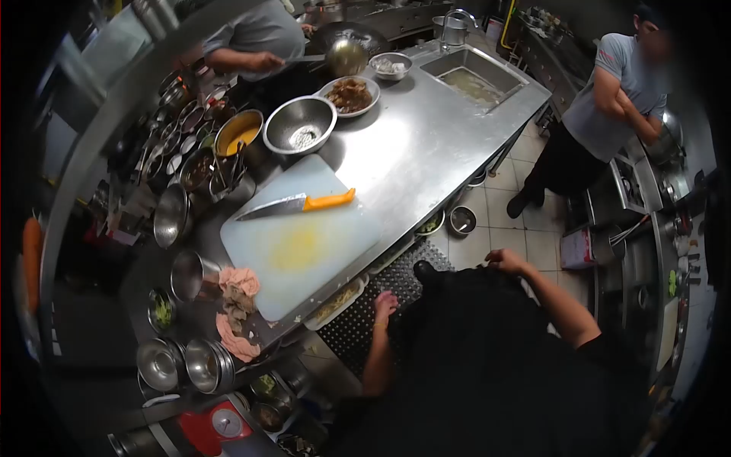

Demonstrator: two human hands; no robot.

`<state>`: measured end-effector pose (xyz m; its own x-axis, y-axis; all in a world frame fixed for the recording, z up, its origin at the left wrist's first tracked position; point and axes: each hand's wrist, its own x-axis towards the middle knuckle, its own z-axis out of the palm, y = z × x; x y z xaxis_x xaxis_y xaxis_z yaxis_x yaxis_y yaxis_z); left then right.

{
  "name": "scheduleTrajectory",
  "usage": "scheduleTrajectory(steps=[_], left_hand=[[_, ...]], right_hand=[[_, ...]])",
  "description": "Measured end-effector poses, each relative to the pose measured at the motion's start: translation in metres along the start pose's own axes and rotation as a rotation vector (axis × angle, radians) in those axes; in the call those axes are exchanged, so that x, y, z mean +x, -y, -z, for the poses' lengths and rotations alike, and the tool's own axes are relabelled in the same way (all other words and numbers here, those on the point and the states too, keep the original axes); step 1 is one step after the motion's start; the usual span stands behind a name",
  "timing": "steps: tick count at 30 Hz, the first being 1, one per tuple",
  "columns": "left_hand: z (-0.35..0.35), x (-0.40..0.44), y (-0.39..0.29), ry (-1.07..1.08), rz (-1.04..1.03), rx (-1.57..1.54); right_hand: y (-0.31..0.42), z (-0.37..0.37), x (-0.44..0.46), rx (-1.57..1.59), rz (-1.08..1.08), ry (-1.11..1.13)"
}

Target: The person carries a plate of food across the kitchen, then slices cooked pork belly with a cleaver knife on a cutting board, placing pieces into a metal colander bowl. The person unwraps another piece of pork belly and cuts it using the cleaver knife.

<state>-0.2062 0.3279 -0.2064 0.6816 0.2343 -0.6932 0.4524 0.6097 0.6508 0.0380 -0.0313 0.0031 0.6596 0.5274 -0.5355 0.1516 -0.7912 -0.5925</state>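
My left hand [386, 303] hangs beside the worktable's front edge, above the dark perforated floor mat, with its fingers loosely bent and apart and nothing visible in it. My right hand [504, 260] is in front of my dark clothing, fingers curled inward; whatever they may hold is hidden. Closest to the left hand on the table is a pale cutting board [259, 263] with a yellow stain. Across it lies a knife [304, 202] with an orange handle. Crumpled pink and greyish cloths [237, 305] lie at the board's near left corner. Neither hand touches these things.
A steel bowl [300, 125], a plate of brown food [351, 97] and a sink [476, 80] are along the steel table [396, 160]. One person [255, 46] handles a ladle at the wok; another person [609, 107] stands right. A small pot [462, 221] is on the floor.
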Motion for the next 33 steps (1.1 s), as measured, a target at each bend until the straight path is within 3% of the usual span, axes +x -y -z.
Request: scheduleTrajectory(steps=[2, 3, 4, 5, 7, 8, 9, 11, 12, 14, 15, 18, 19, 20, 21, 23, 26, 29, 31, 33], left_hand=[[-0.012, -0.035, -0.022, 0.068, 0.013, 0.289], [0.012, -0.02, 0.011, 0.297, -0.246, 0.059], [0.02, -0.026, 0.017, 0.269, -0.2, 0.202], [0.033, -0.012, 0.02, 0.457, -0.047, 0.073], [0.049, -0.035, -0.008, 0.296, 0.19, 0.193], [0.064, -0.071, -0.025, 0.314, -0.187, 0.693], [0.07, -0.078, -0.03, 0.32, -0.032, 0.314], [0.069, -0.102, -0.061, 0.142, 0.089, 0.714], [0.052, -0.087, -0.07, 0.137, 0.099, 0.714], [0.043, -0.067, -0.06, 0.317, -0.056, 0.575], [0.05, -0.073, -0.046, 0.376, -0.13, 0.488], [-0.08, -0.111, -0.153, 0.329, 0.174, 1.003], [-0.079, -0.095, -0.137, 0.219, -0.036, 1.339], [-0.121, -0.111, -0.178, 0.203, -0.058, 1.362], [-0.134, -0.101, -0.181, 0.213, -0.223, 1.163], [-0.19, -0.116, -0.217, 0.163, -0.275, 0.857], [-0.228, -0.121, -0.224, 0.084, -0.368, 0.698], [-0.236, -0.125, -0.21, -0.035, -0.458, 0.522], [-0.234, -0.134, -0.212, -0.238, -0.35, 0.498], [-0.231, -0.146, -0.205, -0.283, -0.364, 0.384]], right_hand=[[0.008, -0.006, 0.014, -0.028, 0.004, 0.059], [-0.001, -0.023, 0.031, -0.1, 0.035, 0.024], [0.012, -0.032, 0.029, -0.115, 0.056, -0.018], [0.024, -0.034, 0.038, -0.169, -0.023, 0.117], [0.05, -0.029, 0.035, -0.048, 0.153, 0.146], [0.058, -0.033, 0.042, -0.026, 0.199, 0.16], [0.081, -0.017, 0.039, 0.076, 0.234, 0.197], [0.097, 0.003, 0.063, 0.281, 0.369, 0.205], [0.116, 0.02, 0.071, 0.38, 0.404, 0.239], [0.148, 0.064, 0.095, 0.655, 0.406, 0.235], [0.162, 0.089, 0.118, 0.595, 0.365, 0.219], [0.168, 0.111, 0.23, 0.62, 0.257, 0.334], [0.208, 0.132, 0.224, 0.78, 0.296, 0.149], [0.228, 0.136, 0.231, 0.894, 0.21, 0.184], [0.238, 0.143, 0.249, 0.936, 0.216, 0.254], [0.257, 0.161, 0.269, 0.953, 0.168, 0.319], [0.285, 0.173, 0.315, 0.773, 0.151, 0.442], [0.295, 0.157, 0.39, 0.96, 0.111, 0.586], [0.312, 0.151, 0.451, 1.205, 0.008, 0.59], [0.342, 0.148, 0.454, 1.142, 0.222, 0.305]])
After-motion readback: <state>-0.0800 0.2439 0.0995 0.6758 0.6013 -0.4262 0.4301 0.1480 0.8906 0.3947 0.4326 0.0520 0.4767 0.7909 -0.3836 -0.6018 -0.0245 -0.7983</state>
